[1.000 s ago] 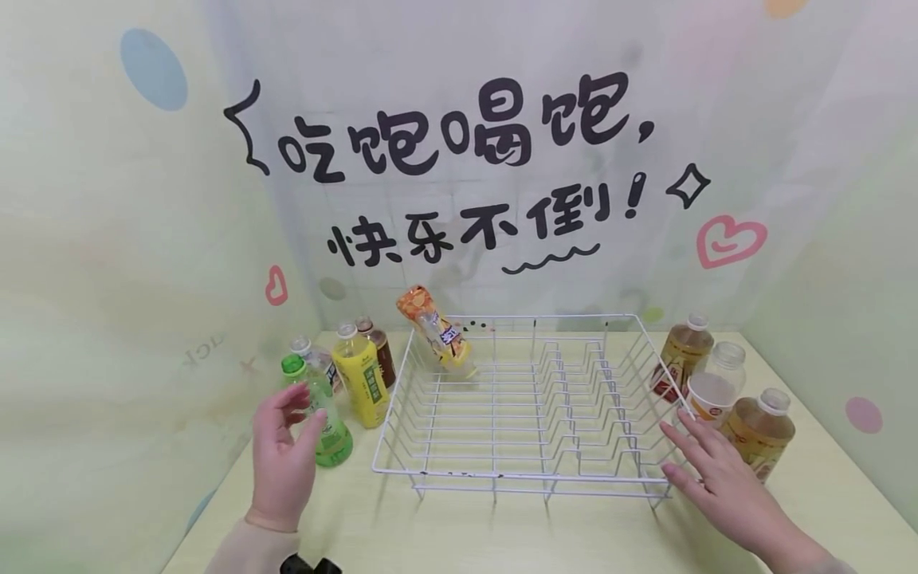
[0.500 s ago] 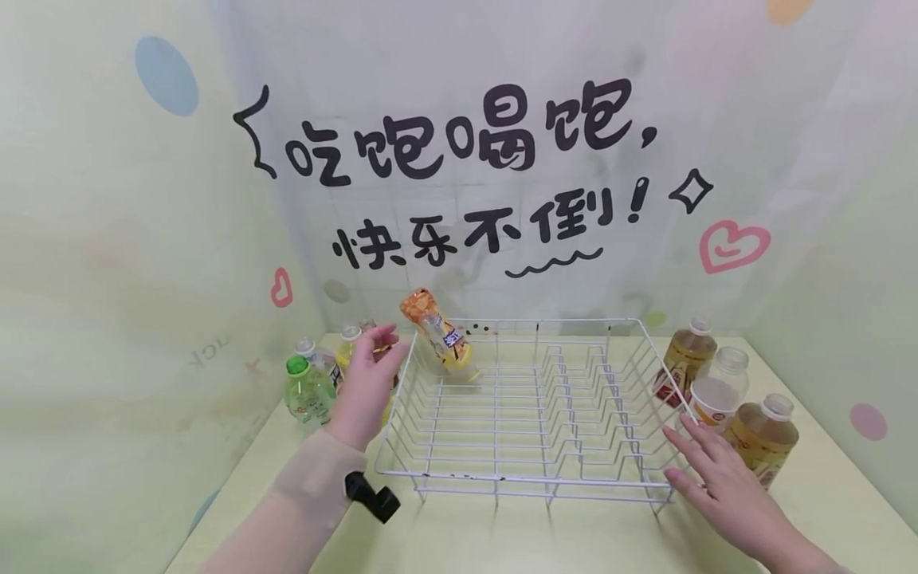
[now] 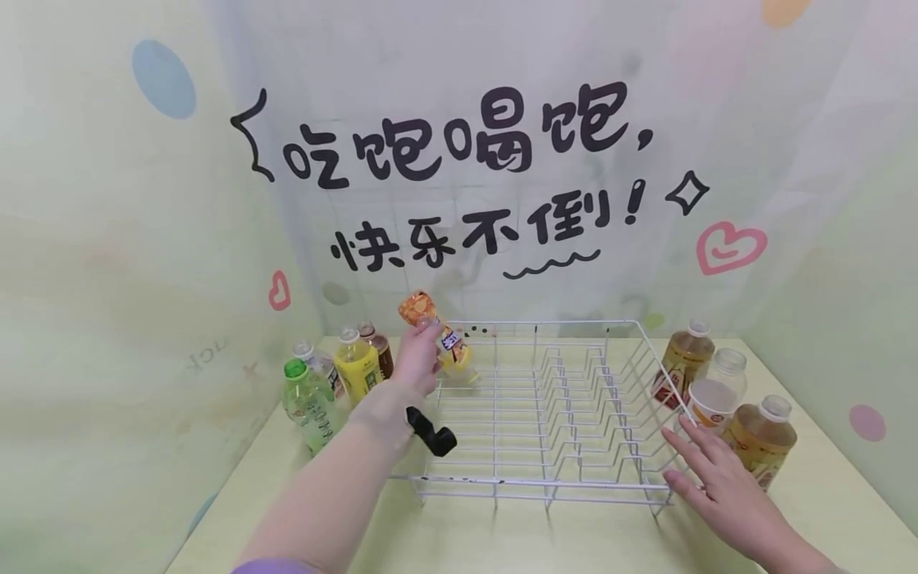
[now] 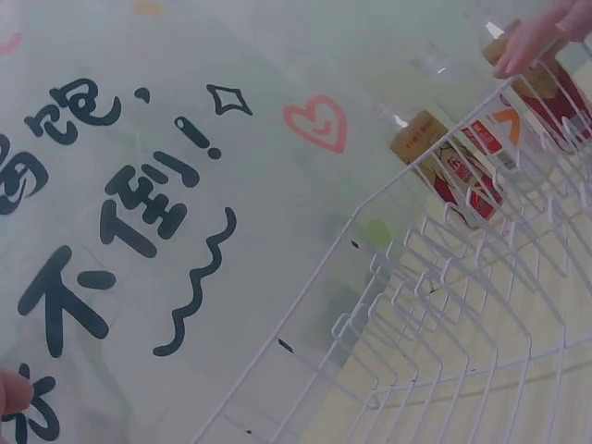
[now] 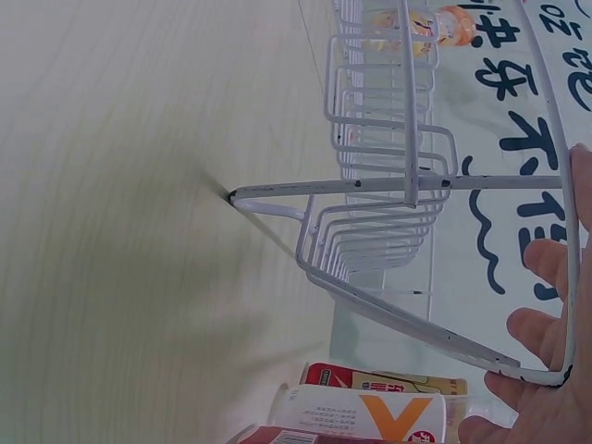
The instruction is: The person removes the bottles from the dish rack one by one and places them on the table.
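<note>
A white wire dish rack (image 3: 495, 481) stands mid-table. Tilted in its back left corner is a bottle (image 3: 452, 341) with an orange and yellow wrapper; its label also shows through the wires in the right wrist view (image 5: 421, 30). My left hand (image 3: 418, 360) is right at this bottle and overlaps its left side in the head view; whether it grips the bottle I cannot tell. In the left wrist view only a fingertip (image 4: 13, 393) of that hand shows. My right hand (image 3: 717, 470) rests with extended fingers on the rack's front right corner.
Left of the rack stand a green bottle (image 3: 310, 402), a yellow-labelled bottle (image 3: 358, 367), a dark brown bottle (image 3: 380, 351) and a clear one (image 3: 313, 356). Several amber and clear bottles (image 3: 760, 438) line the right side. A printed curtain (image 3: 473, 48) surrounds the pale table (image 3: 545, 546).
My left hand has gone from the green bottle on the left, over the rack's left rim, to the orange bottle in the corner. My right hand stays on the rack.
</note>
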Demonstrator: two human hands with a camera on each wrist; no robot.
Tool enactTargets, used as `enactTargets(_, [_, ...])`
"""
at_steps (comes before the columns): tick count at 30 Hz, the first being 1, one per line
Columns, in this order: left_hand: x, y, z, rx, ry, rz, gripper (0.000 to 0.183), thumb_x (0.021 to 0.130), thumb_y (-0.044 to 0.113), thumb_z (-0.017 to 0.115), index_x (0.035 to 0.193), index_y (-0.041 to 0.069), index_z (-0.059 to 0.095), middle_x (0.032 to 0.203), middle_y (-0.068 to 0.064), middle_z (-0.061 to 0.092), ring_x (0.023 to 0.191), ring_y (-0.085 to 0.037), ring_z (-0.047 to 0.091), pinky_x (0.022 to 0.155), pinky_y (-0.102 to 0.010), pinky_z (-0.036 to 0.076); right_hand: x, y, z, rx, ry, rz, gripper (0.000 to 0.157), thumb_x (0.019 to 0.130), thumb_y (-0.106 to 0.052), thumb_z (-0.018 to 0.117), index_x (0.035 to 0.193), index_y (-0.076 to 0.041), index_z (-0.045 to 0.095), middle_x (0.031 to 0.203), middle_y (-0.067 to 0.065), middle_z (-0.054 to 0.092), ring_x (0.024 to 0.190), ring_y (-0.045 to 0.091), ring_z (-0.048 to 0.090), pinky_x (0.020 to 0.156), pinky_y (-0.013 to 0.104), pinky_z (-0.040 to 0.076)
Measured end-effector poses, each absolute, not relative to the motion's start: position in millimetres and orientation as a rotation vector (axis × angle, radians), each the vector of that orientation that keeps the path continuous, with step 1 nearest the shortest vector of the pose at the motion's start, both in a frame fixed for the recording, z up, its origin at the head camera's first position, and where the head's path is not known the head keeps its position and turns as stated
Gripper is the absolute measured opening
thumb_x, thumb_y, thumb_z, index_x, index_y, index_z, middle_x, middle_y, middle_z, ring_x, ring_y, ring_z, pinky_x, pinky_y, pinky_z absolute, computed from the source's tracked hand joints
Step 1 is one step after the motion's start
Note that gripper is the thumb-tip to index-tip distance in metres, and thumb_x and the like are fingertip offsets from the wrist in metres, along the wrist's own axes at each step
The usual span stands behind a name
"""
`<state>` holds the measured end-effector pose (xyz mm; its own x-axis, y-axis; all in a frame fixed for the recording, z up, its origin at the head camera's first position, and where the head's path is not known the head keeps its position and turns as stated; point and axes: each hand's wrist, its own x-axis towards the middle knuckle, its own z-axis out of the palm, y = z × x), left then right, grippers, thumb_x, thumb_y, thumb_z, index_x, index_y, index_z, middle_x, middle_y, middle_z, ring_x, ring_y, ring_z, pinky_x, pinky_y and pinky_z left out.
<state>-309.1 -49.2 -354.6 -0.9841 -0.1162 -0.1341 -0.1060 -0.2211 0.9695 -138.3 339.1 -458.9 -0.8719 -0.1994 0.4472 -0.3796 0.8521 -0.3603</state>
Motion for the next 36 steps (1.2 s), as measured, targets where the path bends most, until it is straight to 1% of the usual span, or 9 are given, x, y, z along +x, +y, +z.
enactTargets(1, [-313, -46, -357, 0.299, -1.93, -2.447, 0.056, 0.097, 0.023, 0.055, 0.144, 0.005, 0.032, 0.111, -0.005, 0.041, 0.082, -0.018, 0.036, 0.069, -0.031, 0.031, -138, 339, -459, 0.43, -2.627, 0.628, 0.053, 0.094, -0.028, 0.062, 0.142, -0.014, 0.046, 0.152, 0.018, 0.031, 0.134, 0.048, 0.026, 0.108, 0.066, 0.016])
enactTargets(3, [-320, -42, -363, 0.361, -1.874, -2.476, 0.057, 0.096, 0.022, 0.056, 0.145, 0.004, 0.033, 0.115, -0.009, 0.042, 0.089, -0.02, 0.04, 0.073, -0.031, 0.034, -138, 340, -459, 0.431, -2.622, 0.628, 0.053, 0.093, -0.027, 0.063, 0.142, -0.015, 0.046, 0.151, 0.018, 0.031, 0.133, 0.048, 0.027, 0.109, 0.065, 0.016])
enactTargets(5, [-327, -39, -368, 0.441, -1.818, -2.497, 0.058, 0.094, 0.022, 0.058, 0.144, 0.004, 0.036, 0.124, -0.012, 0.043, 0.103, -0.023, 0.043, 0.085, -0.034, 0.041, -139, 340, -459, 0.432, -2.618, 0.625, 0.053, 0.093, -0.027, 0.063, 0.142, -0.015, 0.047, 0.151, 0.018, 0.031, 0.133, 0.047, 0.027, 0.109, 0.065, 0.016])
enactTargets(8, [-338, -34, -377, 0.55, -1.768, -2.475, 0.056, 0.092, 0.021, 0.062, 0.14, 0.002, 0.041, 0.139, -0.015, 0.043, 0.124, -0.027, 0.041, 0.103, -0.043, 0.039, -139, 341, -459, 0.431, -2.616, 0.62, 0.054, 0.093, -0.027, 0.063, 0.143, -0.016, 0.046, 0.152, 0.017, 0.031, 0.133, 0.047, 0.028, 0.109, 0.064, 0.017])
enactTargets(10, [-347, -31, -383, 0.619, -1.766, -2.414, 0.055, 0.089, 0.021, 0.065, 0.135, 0.001, 0.045, 0.134, -0.015, 0.048, 0.12, -0.027, 0.046, 0.102, -0.041, 0.042, -139, 341, -459, 0.431, -2.616, 0.619, 0.054, 0.093, -0.027, 0.063, 0.143, -0.016, 0.046, 0.152, 0.016, 0.031, 0.133, 0.047, 0.028, 0.11, 0.063, 0.016])
enactTargets(16, [-352, -19, -391, 0.73, -2.028, -2.006, 0.049, 0.087, 0.034, 0.067, 0.121, 0.0, 0.057, 0.119, -0.018, 0.058, 0.103, -0.029, 0.055, 0.091, -0.039, 0.047, -139, 341, -458, 0.423, -2.62, 0.613, 0.055, 0.093, -0.028, 0.063, 0.144, -0.017, 0.045, 0.152, 0.016, 0.031, 0.134, 0.045, 0.027, 0.112, 0.059, 0.015])
enactTargets(21, [-350, -9, -396, 0.79, -1.927, -1.984, 0.045, 0.081, 0.027, 0.073, 0.111, -0.002, 0.056, 0.11, -0.017, 0.059, 0.096, -0.028, 0.055, 0.085, -0.037, 0.048, -140, 340, -458, 0.421, -2.617, 0.617, 0.055, 0.092, -0.028, 0.064, 0.143, -0.017, 0.046, 0.151, 0.016, 0.033, 0.132, 0.047, 0.03, 0.105, 0.066, 0.023])
enactTargets(28, [-371, -7, -419, 0.872, -1.998, -1.922, 0.064, 0.079, 0.03, 0.075, 0.128, 0.003, 0.044, 0.125, -0.02, 0.045, 0.112, -0.032, 0.046, 0.099, -0.043, 0.041, -140, 339, -457, 0.41, -2.622, 0.615, 0.053, 0.091, -0.029, 0.065, 0.141, -0.017, 0.049, 0.149, 0.016, 0.036, 0.13, 0.048, 0.032, 0.095, 0.069, 0.031])
enactTargets(36, [-379, -3, -426, 0.853, -2.141, -1.804, 0.075, 0.08, 0.038, 0.074, 0.134, 0.003, 0.037, 0.125, -0.022, 0.042, 0.113, -0.036, 0.043, 0.098, -0.049, 0.04, -142, 341, -454, 0.401, -2.626, 0.63, 0.052, 0.092, -0.029, 0.065, 0.14, -0.016, 0.05, 0.149, 0.017, 0.035, 0.13, 0.048, 0.032, 0.094, 0.07, 0.031])
